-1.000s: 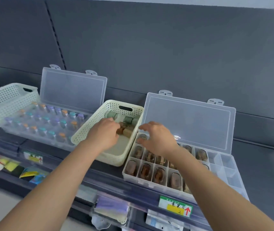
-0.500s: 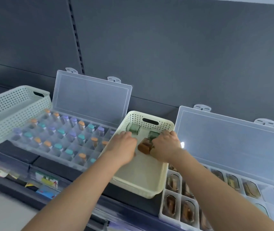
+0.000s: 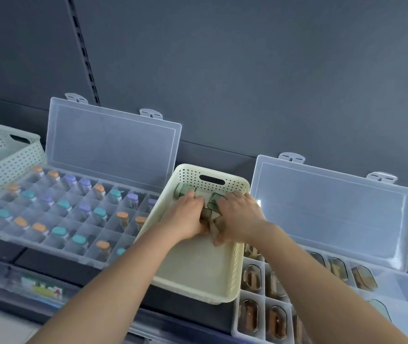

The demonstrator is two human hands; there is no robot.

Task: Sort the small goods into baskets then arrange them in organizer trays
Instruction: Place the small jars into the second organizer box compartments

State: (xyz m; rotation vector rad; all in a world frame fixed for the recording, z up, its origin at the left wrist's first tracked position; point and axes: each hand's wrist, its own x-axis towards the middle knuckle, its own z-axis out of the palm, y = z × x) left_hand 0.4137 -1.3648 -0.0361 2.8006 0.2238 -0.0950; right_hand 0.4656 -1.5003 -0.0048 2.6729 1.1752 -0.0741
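Few cases (image 3: 213,206), left at the basket's (image 3: 198,271) far end, are gripped by curled fingers of left hand (image 3: 188,218) and right hand (image 3: 239,219); the right tray (image 3: 406,291) is judged part-filled, its right-end compartments unfilled.

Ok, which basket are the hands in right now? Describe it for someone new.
Find the left tray of coloured-capped vials and the right tray of brown pieces, both lids raised. The basket sits between them. Unlike the paler basket at far left, it is cream-yellow, with the left hand and right hand reaching inside.
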